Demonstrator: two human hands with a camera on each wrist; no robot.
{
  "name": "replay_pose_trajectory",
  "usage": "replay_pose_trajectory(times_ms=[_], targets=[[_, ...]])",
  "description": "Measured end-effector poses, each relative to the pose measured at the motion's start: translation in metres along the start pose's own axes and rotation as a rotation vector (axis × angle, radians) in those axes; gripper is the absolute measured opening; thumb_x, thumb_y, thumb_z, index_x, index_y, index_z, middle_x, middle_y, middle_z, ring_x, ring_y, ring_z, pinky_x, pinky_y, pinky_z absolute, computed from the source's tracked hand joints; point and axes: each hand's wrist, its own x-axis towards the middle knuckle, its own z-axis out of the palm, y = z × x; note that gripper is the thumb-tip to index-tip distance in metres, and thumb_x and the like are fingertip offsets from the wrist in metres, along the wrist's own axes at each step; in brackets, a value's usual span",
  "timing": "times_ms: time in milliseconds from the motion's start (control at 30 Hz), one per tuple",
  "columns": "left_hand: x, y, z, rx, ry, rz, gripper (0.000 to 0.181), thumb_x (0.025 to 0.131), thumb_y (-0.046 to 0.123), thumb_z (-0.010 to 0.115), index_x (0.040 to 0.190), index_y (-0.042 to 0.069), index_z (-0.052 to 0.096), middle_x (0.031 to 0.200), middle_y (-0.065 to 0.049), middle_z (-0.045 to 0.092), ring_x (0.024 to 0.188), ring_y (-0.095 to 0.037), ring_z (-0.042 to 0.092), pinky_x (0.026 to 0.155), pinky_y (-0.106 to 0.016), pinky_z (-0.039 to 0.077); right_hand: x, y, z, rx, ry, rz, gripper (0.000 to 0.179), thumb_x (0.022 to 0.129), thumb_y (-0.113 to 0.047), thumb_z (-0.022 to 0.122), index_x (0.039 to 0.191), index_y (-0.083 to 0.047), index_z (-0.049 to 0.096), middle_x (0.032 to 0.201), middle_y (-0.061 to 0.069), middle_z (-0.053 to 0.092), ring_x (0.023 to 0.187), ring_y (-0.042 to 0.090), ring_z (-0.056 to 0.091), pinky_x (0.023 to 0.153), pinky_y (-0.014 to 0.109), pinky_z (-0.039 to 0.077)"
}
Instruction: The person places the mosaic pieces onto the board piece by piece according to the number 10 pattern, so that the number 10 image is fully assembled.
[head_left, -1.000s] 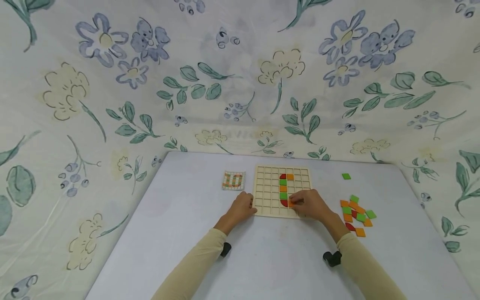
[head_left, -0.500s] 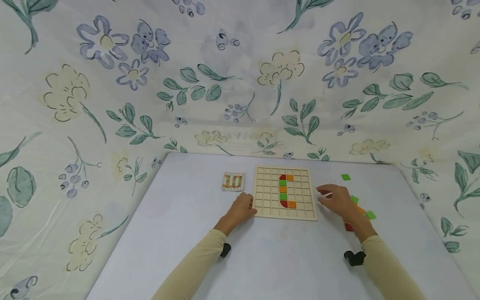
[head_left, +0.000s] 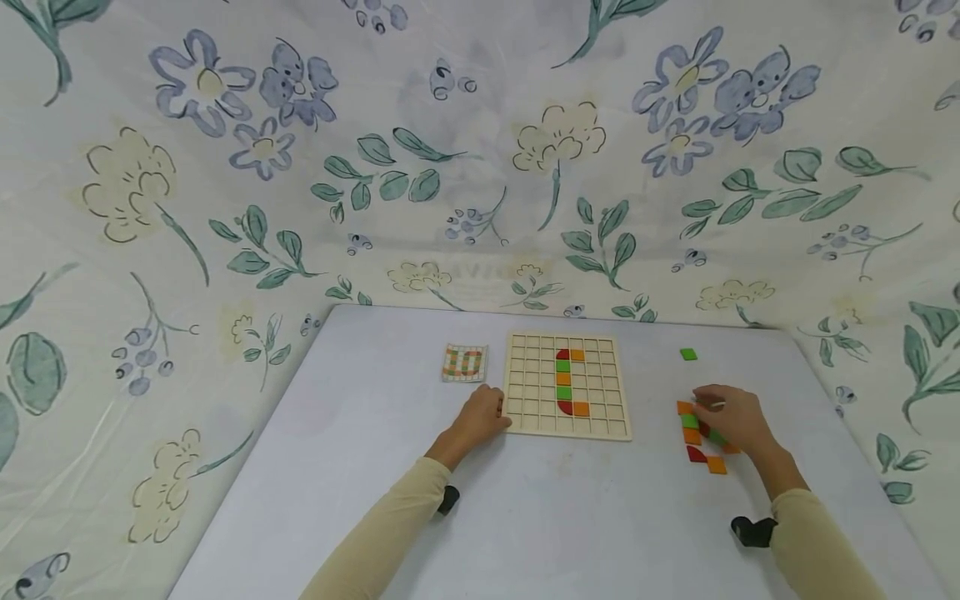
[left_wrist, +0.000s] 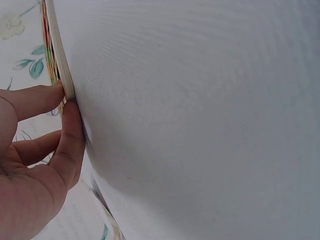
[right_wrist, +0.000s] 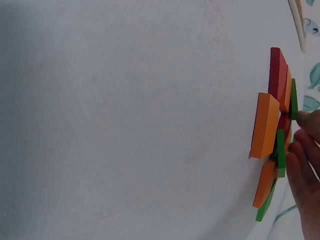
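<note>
My left hand (head_left: 481, 412) pinches the near left corner of a wooden grid board (head_left: 531, 423); in the left wrist view, thumb and forefinger meet at the board's edge (left_wrist: 61, 60). On the board, red, green and orange tiles (head_left: 564, 379) form a bracket shape open to the right. My right hand (head_left: 735, 417) is over a loose cluster of tiles, hiding part of it. Its fingers are loosely bent and spread from the thumb. In the right wrist view, the thumb tip is right at a green tile (right_wrist: 294, 99), with an orange tile (right_wrist: 265, 125) nearer the camera.
A small pattern card (head_left: 465, 363) lies left of the board. One green tile (head_left: 688, 354) is apart from the cluster, farther back. Around the cluster's near side are a red quarter-round tile (head_left: 696, 454) and an orange tile (head_left: 717, 465). Floral cloth (head_left: 480, 167) hangs behind the table.
My right hand has let go of the orange tile at the lower end of the bracket and moved right, off the board to the loose tiles. My left hand stays at the board's corner.
</note>
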Motion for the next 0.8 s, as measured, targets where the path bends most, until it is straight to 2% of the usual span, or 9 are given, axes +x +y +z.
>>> replay_pose_trajectory(times_ms=[167, 400, 667, 800], targets=[[-0.001, 0.0, -0.001, -0.002, -0.005, -0.004, 0.017, 0.083, 0.006, 0.074, 0.082, 0.002, 0.057, 0.08, -0.004, 0.045, 0.071, -0.016, 0.042, 0.058, -0.026, 0.037, -0.001, 0.005, 0.002, -0.013, 0.012, 0.005, 0.031, 0.091, -0.012, 0.067, 0.116, 0.006, 0.064, 0.112, 0.024, 0.065, 0.099, 0.04, 0.062, 0.084, 0.051, 0.051], [-0.001, 0.0, 0.0, -0.006, -0.004, -0.006, 0.019, 0.083, 0.006, 0.074, 0.082, 0.002, 0.056, 0.08, -0.004, 0.045, 0.071, -0.016, 0.042, 0.058, -0.026, 0.037, -0.007, 0.006, 0.0, -0.02, -0.024, 0.045, 0.031, 0.091, -0.013, 0.068, 0.116, 0.004, 0.066, 0.109, 0.022, 0.066, 0.097, 0.037, 0.061, 0.08, 0.047, 0.054], [-0.002, -0.001, 0.0, 0.021, 0.017, 0.01, 0.023, 0.082, 0.006, 0.076, 0.078, 0.005, 0.053, 0.078, -0.003, 0.044, 0.069, -0.015, 0.041, 0.058, -0.026, 0.037, -0.014, 0.003, -0.004, -0.055, -0.106, 0.041, 0.034, 0.086, -0.015, 0.073, 0.113, 0.005, 0.067, 0.106, 0.019, 0.067, 0.094, 0.034, 0.061, 0.08, 0.046, 0.053], [-0.002, -0.001, 0.001, 0.008, 0.014, 0.005, 0.022, 0.082, 0.006, 0.076, 0.079, 0.004, 0.054, 0.078, -0.003, 0.044, 0.07, -0.015, 0.041, 0.058, -0.025, 0.037, -0.015, 0.0, -0.006, -0.049, -0.16, 0.068, 0.036, 0.084, -0.015, 0.075, 0.112, 0.005, 0.067, 0.105, 0.018, 0.067, 0.091, 0.03, 0.061, 0.074, 0.041, 0.055]])
